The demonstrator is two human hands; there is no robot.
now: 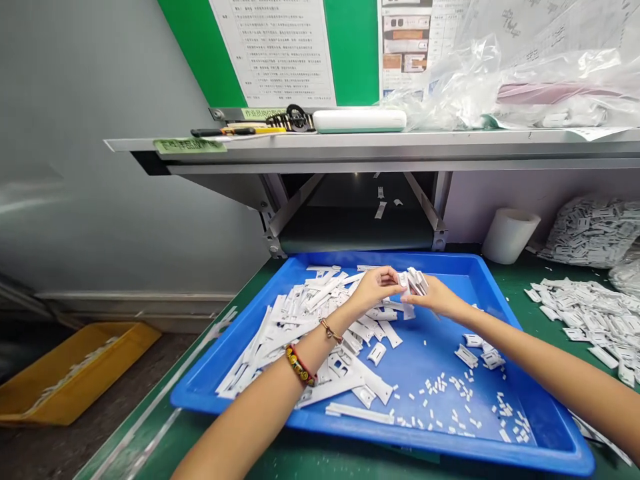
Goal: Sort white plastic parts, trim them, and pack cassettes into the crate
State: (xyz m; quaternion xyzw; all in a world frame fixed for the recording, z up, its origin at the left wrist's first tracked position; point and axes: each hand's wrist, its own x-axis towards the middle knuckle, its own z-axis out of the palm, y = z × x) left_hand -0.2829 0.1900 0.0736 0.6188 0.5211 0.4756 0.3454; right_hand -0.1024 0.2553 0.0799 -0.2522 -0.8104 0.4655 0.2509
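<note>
My left hand (375, 288) and my right hand (434, 297) meet above the far middle of a blue tray (480, 270). In my right hand is a small bunch of white plastic parts (418, 280), fanned out between thumb and fingers. My left fingers pinch the edge of a white plastic piece (404, 283) at the bunch's left side. Below and left of the hands, a heap of long white plastic strips (290, 317) fills the tray's left half. Short slotted white parts (467, 356) and many tiny white bits (440, 385) lie at the right and front.
Behind the tray, a dark conveyor belt (350, 227) carries a few white pieces. A shelf (350, 138) crosses above it. On the green table's right are a pile of white parts (585, 317), a white roll (510, 235) and a filled bag (595, 230). A yellow bin (115, 337) stands low left.
</note>
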